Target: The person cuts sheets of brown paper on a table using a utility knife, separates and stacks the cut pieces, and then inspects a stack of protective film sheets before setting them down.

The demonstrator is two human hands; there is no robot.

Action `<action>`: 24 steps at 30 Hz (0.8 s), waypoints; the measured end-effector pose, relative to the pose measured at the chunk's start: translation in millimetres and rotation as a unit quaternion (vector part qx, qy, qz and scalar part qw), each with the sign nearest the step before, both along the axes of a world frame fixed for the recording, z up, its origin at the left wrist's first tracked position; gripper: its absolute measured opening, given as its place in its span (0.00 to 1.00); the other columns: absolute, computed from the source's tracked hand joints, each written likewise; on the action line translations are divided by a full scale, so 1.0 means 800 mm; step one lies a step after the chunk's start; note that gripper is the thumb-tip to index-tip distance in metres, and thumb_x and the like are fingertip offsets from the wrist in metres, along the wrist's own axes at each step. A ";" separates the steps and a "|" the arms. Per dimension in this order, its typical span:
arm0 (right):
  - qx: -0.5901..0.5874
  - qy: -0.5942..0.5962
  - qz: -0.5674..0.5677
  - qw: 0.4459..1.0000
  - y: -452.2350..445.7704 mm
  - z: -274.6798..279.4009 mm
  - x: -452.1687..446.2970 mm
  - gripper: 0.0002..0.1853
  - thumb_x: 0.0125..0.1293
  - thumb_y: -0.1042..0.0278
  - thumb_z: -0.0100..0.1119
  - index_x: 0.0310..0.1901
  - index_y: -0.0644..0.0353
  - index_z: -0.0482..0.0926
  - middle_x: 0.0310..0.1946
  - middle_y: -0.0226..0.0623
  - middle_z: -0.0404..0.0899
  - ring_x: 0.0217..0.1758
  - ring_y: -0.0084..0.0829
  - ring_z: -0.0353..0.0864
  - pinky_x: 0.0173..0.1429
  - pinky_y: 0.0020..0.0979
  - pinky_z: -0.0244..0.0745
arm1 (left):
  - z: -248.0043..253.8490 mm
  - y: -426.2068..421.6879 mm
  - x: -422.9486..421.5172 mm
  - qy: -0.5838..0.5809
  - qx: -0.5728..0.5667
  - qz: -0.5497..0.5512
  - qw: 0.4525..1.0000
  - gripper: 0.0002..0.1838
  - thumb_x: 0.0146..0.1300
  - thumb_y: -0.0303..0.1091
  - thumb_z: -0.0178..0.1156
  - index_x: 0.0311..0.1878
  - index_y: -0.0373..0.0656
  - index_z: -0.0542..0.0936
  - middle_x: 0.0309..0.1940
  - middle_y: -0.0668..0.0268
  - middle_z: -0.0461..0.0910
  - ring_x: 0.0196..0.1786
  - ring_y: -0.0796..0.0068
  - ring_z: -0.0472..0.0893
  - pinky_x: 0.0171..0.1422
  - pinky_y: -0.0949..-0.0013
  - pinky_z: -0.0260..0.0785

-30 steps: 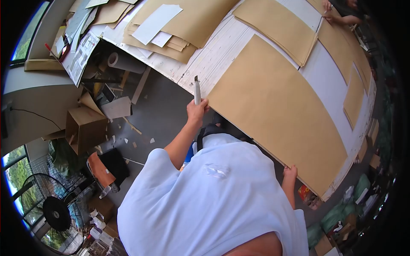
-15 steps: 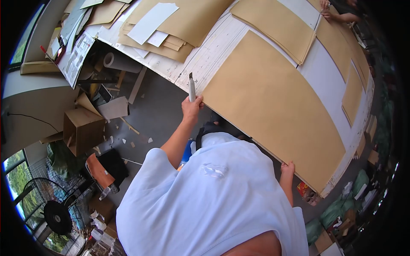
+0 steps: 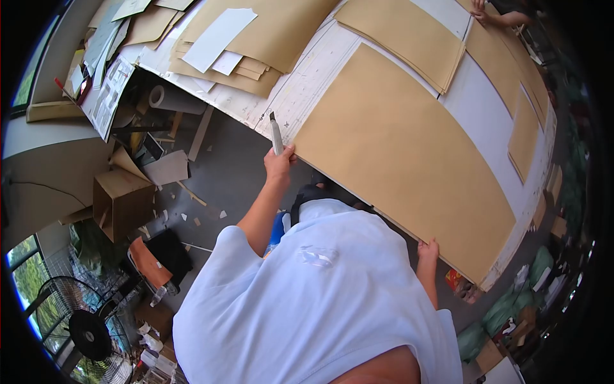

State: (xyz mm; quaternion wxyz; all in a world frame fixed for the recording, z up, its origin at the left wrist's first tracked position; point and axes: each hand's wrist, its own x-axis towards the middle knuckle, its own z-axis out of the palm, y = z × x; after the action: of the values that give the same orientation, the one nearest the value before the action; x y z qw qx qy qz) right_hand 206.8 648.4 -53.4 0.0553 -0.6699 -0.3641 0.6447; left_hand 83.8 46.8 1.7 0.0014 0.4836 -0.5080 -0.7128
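Observation:
My left hand (image 3: 279,165) is closed around a utility knife (image 3: 276,136), its dark blade end pointing up and away from me. The thumb and fingertips of that hand are at the left corner of a large brown paperboard sheet (image 3: 409,153). This sheet lies flat along the near edge of the white worktable (image 3: 249,109). At the sheet's near edge, toward its right end, my right hand (image 3: 428,249) pinches the border between thumb and fingers.
More brown sheets (image 3: 403,38) and a stack with white pieces (image 3: 220,38) lie farther back on the table. Another person's hand (image 3: 480,11) rests at the far right. A cardboard box (image 3: 121,201), an orange-brown chair (image 3: 150,259) and a standing fan (image 3: 89,333) are on the left.
The view has shifted slightly, so the table appears a little farther left. Both my hands keep their places at the sheet's edge, with the knife still in the left.

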 end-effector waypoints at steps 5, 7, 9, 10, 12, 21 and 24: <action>0.005 0.005 0.000 1.000 -0.019 0.014 -0.004 0.13 0.78 0.61 0.46 0.59 0.50 0.72 0.53 0.37 0.82 0.51 0.39 0.85 0.53 0.45 0.83 | 0.000 -0.005 -0.003 0.000 -0.018 -0.012 1.000 0.09 0.63 0.31 0.68 0.36 0.42 0.76 0.25 0.70 0.78 0.25 0.80 0.77 0.31 0.74 0.72; 0.008 0.002 0.001 1.000 -0.019 0.014 -0.005 0.14 0.78 0.61 0.46 0.60 0.50 0.72 0.53 0.37 0.81 0.52 0.39 0.84 0.53 0.45 0.83 | 0.001 -0.006 -0.004 0.003 -0.026 -0.021 0.999 0.09 0.63 0.30 0.68 0.35 0.41 0.76 0.25 0.70 0.78 0.25 0.80 0.76 0.30 0.74 0.71; 0.010 -0.001 0.005 1.000 -0.019 0.012 -0.007 0.14 0.78 0.61 0.46 0.60 0.50 0.72 0.54 0.37 0.81 0.52 0.40 0.84 0.53 0.45 0.84 | 0.005 -0.006 -0.007 0.005 -0.035 -0.027 0.999 0.09 0.62 0.30 0.68 0.35 0.41 0.76 0.24 0.70 0.77 0.24 0.80 0.76 0.29 0.74 0.71; 0.010 -0.003 0.002 1.000 -0.019 0.010 -0.008 0.14 0.78 0.61 0.46 0.60 0.50 0.72 0.54 0.37 0.81 0.53 0.40 0.84 0.54 0.46 0.83 | 0.009 -0.006 -0.010 -0.006 -0.045 -0.037 0.998 0.09 0.62 0.30 0.68 0.35 0.40 0.76 0.24 0.70 0.77 0.24 0.80 0.76 0.28 0.74 0.70; 0.010 -0.005 0.003 1.000 -0.020 0.009 -0.010 0.14 0.78 0.61 0.45 0.60 0.50 0.72 0.55 0.37 0.81 0.53 0.41 0.84 0.55 0.46 0.83 | 0.010 -0.005 -0.012 -0.017 -0.055 -0.044 0.997 0.09 0.61 0.29 0.68 0.35 0.40 0.76 0.24 0.69 0.77 0.23 0.80 0.76 0.28 0.74 0.70; -0.009 -0.050 0.000 0.999 -0.019 0.029 -0.019 0.14 0.78 0.57 0.47 0.59 0.49 0.73 0.52 0.35 0.81 0.55 0.39 0.82 0.58 0.45 0.82 | 0.011 -0.013 0.004 -0.001 -0.054 -0.039 0.998 0.10 0.62 0.32 0.69 0.36 0.38 0.79 0.25 0.68 0.79 0.24 0.80 0.76 0.29 0.74 0.71; -0.026 -0.093 0.055 0.994 -0.004 0.022 -0.002 0.15 0.76 0.52 0.50 0.57 0.47 0.74 0.49 0.33 0.82 0.53 0.36 0.82 0.56 0.42 0.81 | 0.017 -0.029 0.026 -0.012 -0.123 -0.024 0.992 0.10 0.63 0.35 0.69 0.39 0.40 0.80 0.25 0.70 0.79 0.24 0.81 0.76 0.29 0.74 0.71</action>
State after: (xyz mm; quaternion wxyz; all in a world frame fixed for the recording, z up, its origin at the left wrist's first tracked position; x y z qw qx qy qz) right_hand 205.6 645.2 -35.6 -0.0320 -0.7074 -0.3870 0.5906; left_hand 104.5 23.9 15.6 0.0373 0.4762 -0.6030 -0.6389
